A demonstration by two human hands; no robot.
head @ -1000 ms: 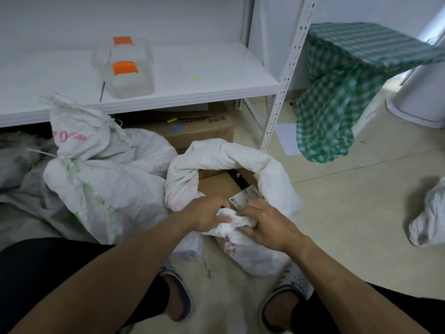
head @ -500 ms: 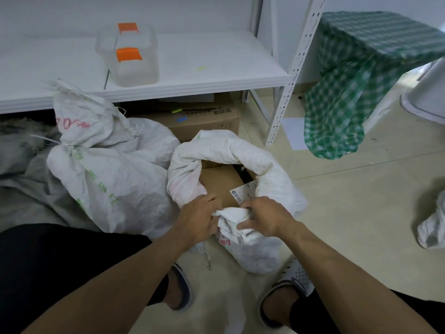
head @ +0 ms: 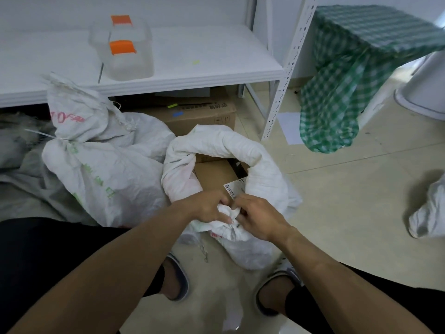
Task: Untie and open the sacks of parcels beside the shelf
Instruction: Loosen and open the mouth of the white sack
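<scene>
A white woven sack [head: 260, 162] stands open on the floor in front of me, its rim rolled down around a brown cardboard parcel [head: 212, 174] with a white label. My left hand [head: 209, 206] and my right hand [head: 257, 218] both pinch the bunched near edge of that rim, fingers almost touching. To the left stands a second white sack [head: 96, 169] with red and green print, its neck cinched by a white tie [head: 41, 135]. Grey sacks [head: 21, 179] lie further left.
A white metal shelf [head: 192, 73] holds a clear box with orange clips [head: 122, 49]. A cardboard box [head: 199, 114] sits under it. A green checked cloth [head: 349, 75] drapes over something at right. Another white bag [head: 428, 213] lies at the right edge. My slippered feet are below.
Both hands have stayed on the open sack's near rim, working the bunched fabric closer together. The view has tilted slightly, so the shelf sits a little higher in frame.
</scene>
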